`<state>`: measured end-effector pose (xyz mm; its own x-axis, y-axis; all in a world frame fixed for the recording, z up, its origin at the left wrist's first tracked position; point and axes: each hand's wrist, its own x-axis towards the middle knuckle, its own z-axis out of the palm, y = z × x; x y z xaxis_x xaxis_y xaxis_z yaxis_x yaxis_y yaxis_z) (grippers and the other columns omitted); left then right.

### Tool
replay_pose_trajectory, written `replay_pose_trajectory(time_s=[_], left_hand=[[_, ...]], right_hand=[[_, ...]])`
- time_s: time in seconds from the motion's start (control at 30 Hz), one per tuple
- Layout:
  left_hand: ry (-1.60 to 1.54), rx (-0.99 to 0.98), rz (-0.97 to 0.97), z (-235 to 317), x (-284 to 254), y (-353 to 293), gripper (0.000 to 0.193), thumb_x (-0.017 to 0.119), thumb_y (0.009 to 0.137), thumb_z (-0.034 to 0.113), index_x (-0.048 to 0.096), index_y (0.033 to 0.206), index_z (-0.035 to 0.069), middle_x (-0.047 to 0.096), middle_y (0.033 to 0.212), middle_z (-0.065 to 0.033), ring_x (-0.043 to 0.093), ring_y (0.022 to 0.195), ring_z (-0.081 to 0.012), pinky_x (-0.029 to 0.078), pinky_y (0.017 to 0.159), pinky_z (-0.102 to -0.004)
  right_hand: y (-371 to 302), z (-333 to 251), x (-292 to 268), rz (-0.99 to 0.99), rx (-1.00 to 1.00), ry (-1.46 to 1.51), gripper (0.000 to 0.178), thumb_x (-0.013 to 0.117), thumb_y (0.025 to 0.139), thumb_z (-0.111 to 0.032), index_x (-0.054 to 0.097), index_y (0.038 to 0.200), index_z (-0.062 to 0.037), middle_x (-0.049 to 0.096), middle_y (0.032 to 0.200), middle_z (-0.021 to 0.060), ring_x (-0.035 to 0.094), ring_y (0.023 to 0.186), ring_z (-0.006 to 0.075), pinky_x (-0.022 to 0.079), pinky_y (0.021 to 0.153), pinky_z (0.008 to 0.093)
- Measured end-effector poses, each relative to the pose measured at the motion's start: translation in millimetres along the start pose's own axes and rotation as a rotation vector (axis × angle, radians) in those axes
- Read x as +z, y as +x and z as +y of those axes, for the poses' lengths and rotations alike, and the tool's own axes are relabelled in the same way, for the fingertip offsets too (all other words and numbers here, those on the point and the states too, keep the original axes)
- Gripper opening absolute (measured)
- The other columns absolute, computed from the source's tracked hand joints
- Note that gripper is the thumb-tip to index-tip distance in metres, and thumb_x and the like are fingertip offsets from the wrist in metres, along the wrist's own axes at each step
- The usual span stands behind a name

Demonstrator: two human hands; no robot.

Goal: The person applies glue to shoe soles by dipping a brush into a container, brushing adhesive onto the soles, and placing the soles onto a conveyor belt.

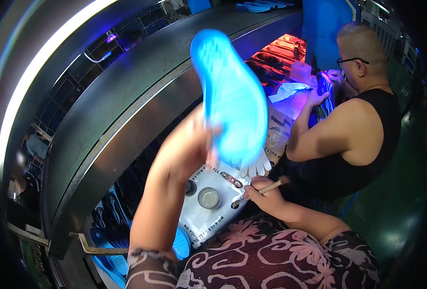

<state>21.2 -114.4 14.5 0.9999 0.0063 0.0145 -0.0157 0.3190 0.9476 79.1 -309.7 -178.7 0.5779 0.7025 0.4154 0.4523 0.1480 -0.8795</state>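
Observation:
A bright blue shoe sole (pixel 235 96) is raised in front of the conveyor, its toe and heel ends smeared by motion. My left hand (pixel 196 139) is closed on its lower left edge. Lower down, my right hand (pixel 265 192) grips a thin pale wooden-handled brush (pixel 271 187), its dark tip pointing down left over the white printed sheet (pixel 196 224). A small round cup of greyish liquid (pixel 208 198) stands on that sheet, left of the brush tip. Part of a white glove (pixel 256 166) shows beneath the sole.
A long dark conveyor (pixel 127 91) curves along the left, with more blue soles (pixel 261 6) at its far end. Other blue soles (pixel 112 262) lie at lower left. A co-worker (pixel 362 115) handles a shoe under purple light, close on my right. Beyond glows a red-lit opening (pixel 283 53).

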Motion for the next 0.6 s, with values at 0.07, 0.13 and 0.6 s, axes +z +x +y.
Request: replay_pose_trajectory(time_s=[0.07, 0.13, 0.6], left_hand=[[-0.317, 0.147, 0.409, 32, -5, 76, 0.034, 0.068, 0.083, 0.016, 0.054, 0.108, -0.002, 0.064, 0.091, -0.0152, 0.065, 0.076, -0.0195, 0.055, 0.06, -0.0228], [-0.427, 0.204, 0.4, 57, -32, 127, 0.039, 0.065, 0.085, 0.014, 0.048, 0.115, -0.005, 0.063, 0.098, -0.0205, 0.065, 0.089, -0.0271, 0.056, 0.075, -0.0299], [1.253, 0.053, 1.175, -142, -74, -224, 0.012, 0.06, 0.08, 0.003, 0.059, 0.091, -0.002, 0.061, 0.09, -0.0081, 0.059, 0.084, -0.0167, 0.048, 0.073, -0.0269]], right_hand=[[1, 1, -5, 0.002, -0.034, 0.029, 0.025, 0.06, 0.085, -0.013, 0.064, 0.062, -0.0043, 0.06, 0.06, 0.0093, 0.059, 0.059, 0.025, 0.043, 0.06, 0.036], [2, 1, -12, -0.004, -0.035, -0.024, 0.024, 0.06, 0.085, -0.013, 0.064, 0.063, -0.0044, 0.06, 0.059, 0.0094, 0.058, 0.058, 0.0248, 0.043, 0.059, 0.0367], [-10, 29, -3, -0.063, 0.195, 0.152, 0.028, 0.057, 0.09, -0.018, 0.065, 0.068, -0.0019, 0.063, 0.065, 0.0088, 0.059, 0.061, 0.0185, 0.045, 0.058, 0.0315]])
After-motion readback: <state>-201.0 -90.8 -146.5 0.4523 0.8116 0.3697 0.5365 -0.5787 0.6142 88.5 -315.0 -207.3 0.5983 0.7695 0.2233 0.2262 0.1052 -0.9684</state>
